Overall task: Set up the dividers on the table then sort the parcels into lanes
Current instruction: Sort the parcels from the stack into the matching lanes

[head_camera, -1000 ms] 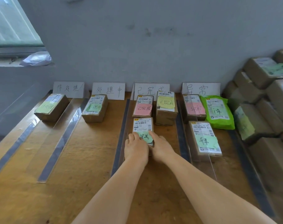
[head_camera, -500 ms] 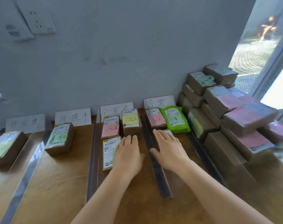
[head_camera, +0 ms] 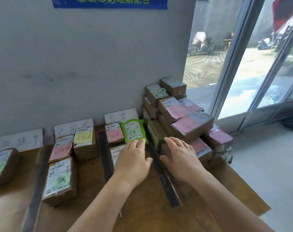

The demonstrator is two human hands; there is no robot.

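Observation:
A stack of unsorted cardboard parcels (head_camera: 189,124) with pink and green notes stands at the table's right end. My right hand (head_camera: 181,158) hovers open just in front of that stack, fingers spread, holding nothing. My left hand (head_camera: 134,158) is open over the rightmost lane, above a parcel (head_camera: 114,153) it partly hides. Behind it lie a green pouch (head_camera: 134,131) and a pink-noted box (head_camera: 113,133). A box with a green note (head_camera: 59,179) lies in the lane to the left. Clear dividers with dark bases (head_camera: 162,171) separate the lanes.
Paper lane signs (head_camera: 120,116) lean against the grey wall. More boxes (head_camera: 84,143) sit at the back of the middle lane, and one box (head_camera: 2,166) at far left. The table's right edge (head_camera: 252,193) drops to the floor beside a glass door (head_camera: 242,64).
Both hands let go of the green-noted box in the third lane and moved right toward the stack. My view swung right with them.

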